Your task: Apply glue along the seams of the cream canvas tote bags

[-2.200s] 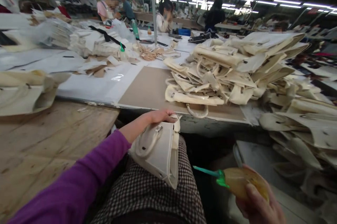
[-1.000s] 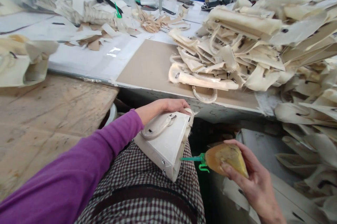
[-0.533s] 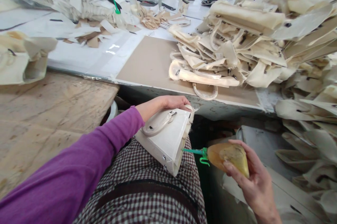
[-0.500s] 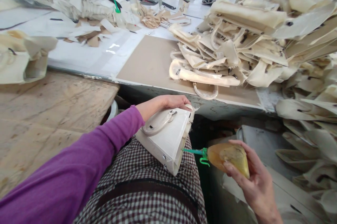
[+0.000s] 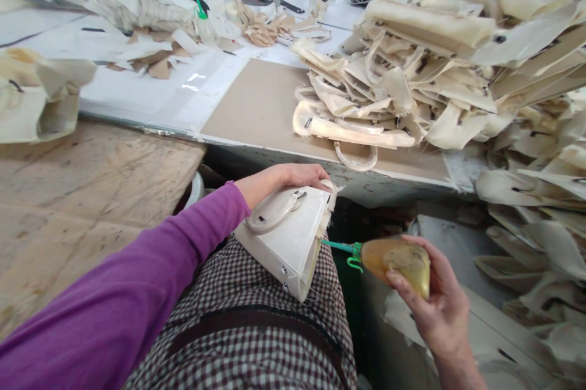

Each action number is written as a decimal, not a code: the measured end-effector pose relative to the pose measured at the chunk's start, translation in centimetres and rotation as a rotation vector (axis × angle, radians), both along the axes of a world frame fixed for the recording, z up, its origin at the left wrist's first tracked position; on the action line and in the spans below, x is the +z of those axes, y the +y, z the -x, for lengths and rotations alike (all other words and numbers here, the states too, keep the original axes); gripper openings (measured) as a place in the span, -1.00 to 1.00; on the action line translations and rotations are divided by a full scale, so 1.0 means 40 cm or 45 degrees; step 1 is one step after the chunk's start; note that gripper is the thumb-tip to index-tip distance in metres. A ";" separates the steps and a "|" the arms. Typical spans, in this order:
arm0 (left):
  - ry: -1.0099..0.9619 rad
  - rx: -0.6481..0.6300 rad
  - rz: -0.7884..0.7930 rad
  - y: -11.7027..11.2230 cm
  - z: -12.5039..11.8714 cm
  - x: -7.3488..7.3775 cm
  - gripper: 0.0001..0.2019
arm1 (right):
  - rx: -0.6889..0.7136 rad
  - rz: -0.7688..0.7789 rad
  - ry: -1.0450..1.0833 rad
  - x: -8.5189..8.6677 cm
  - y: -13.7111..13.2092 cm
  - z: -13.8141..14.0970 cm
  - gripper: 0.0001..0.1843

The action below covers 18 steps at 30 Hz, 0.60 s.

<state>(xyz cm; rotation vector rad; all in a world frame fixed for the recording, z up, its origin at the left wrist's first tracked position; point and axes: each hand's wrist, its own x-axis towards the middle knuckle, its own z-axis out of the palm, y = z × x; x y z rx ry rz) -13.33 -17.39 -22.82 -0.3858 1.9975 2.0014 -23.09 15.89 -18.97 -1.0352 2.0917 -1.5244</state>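
On my lap a cream handbag (image 5: 279, 243) lies tilted, its pale curved handle (image 5: 274, 216) facing up and its frayed edge to the right. My left hand (image 5: 304, 176) grips the bag's far end, with the fingertips partly hidden behind it. In my right hand (image 5: 439, 298) is a squeeze bottle (image 5: 398, 263) of amber liquid, held on its side. Its thin green nozzle (image 5: 336, 245) points left, with the tip at the bag's right edge. I cannot tell whether the tip touches the bag.
A large heap of cream bag pieces (image 5: 439, 72) covers the right of the table, spilling down the side. Another cream bag (image 5: 41, 97) stands on the worn brown board (image 5: 91, 195) at left. Paper scraps (image 5: 158, 60) and a green-tipped bottle (image 5: 201, 18) lie farther back.
The bottle in my right hand has shifted slightly up, its nozzle tip moving a little farther along the bag's edge. My left hand keeps its hold.
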 end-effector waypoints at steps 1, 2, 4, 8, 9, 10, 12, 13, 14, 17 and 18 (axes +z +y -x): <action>-0.012 0.012 -0.007 0.000 -0.002 0.000 -0.79 | 0.009 0.003 0.000 0.000 0.000 0.000 -0.45; -0.020 0.025 -0.013 0.001 -0.003 0.001 -0.79 | 0.022 -0.001 -0.004 0.002 0.001 -0.001 -0.46; -0.022 0.039 -0.015 0.003 -0.006 0.004 -0.80 | 0.084 -0.042 -0.030 0.006 0.005 -0.001 -0.47; 0.020 0.026 -0.012 0.007 -0.009 0.011 -0.79 | 0.186 -0.148 -0.167 0.014 0.016 0.000 -0.49; 0.028 0.023 -0.015 0.007 -0.009 0.011 -0.79 | 0.147 -0.158 -0.204 0.014 0.017 -0.001 -0.48; 0.033 0.022 -0.016 0.007 -0.009 0.011 -0.78 | 0.081 -0.159 -0.230 0.013 0.017 -0.002 -0.46; 0.039 0.027 -0.011 0.005 -0.009 0.009 -0.78 | -0.056 -0.148 -0.259 0.009 0.012 -0.004 -0.41; 0.042 0.032 -0.007 0.004 -0.009 0.008 -0.78 | -0.105 -0.134 -0.263 0.007 0.007 -0.006 -0.39; 0.043 0.036 -0.003 0.002 -0.010 0.007 -0.77 | -0.132 -0.119 -0.265 0.004 0.001 -0.008 -0.37; 0.044 0.053 0.011 0.000 -0.012 0.007 -0.76 | -0.142 -0.090 -0.275 -0.003 -0.016 -0.016 -0.33; 0.044 0.059 0.014 0.000 -0.012 0.008 -0.77 | -0.140 -0.092 -0.281 -0.005 -0.020 -0.018 -0.33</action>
